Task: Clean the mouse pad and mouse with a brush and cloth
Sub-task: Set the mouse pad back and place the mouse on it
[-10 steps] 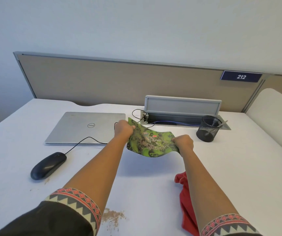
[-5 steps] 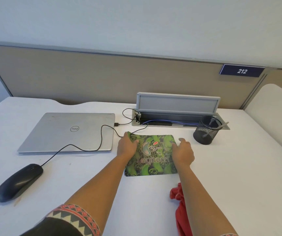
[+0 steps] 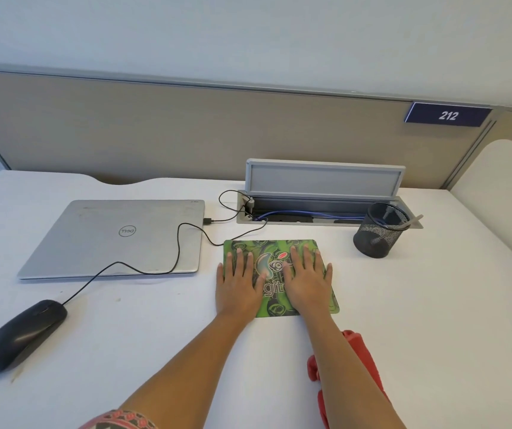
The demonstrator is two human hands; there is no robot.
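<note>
A green patterned mouse pad (image 3: 271, 247) lies flat on the white desk (image 3: 434, 320) in the middle. My left hand (image 3: 239, 283) presses on its left half with straight, spread fingers. My right hand (image 3: 305, 281) lies flat on its right half in the same way. A black wired mouse (image 3: 19, 335) sits at the near left, its cable running up over the laptop. A red cloth (image 3: 363, 351) lies bunched under my right forearm, partly hidden. A brush handle (image 3: 408, 221) sticks out of the mesh cup.
A closed silver laptop (image 3: 109, 236) lies left of the pad. Behind the pad an open grey cable box (image 3: 322, 181) holds blue wires. A black mesh cup (image 3: 378, 230) stands at the right. A beige partition (image 3: 186, 128) closes off the desk's back edge.
The pad was held up bent between both hands, then laid down on the desk. Both hands have let go of its edges and now lie flat on top.
</note>
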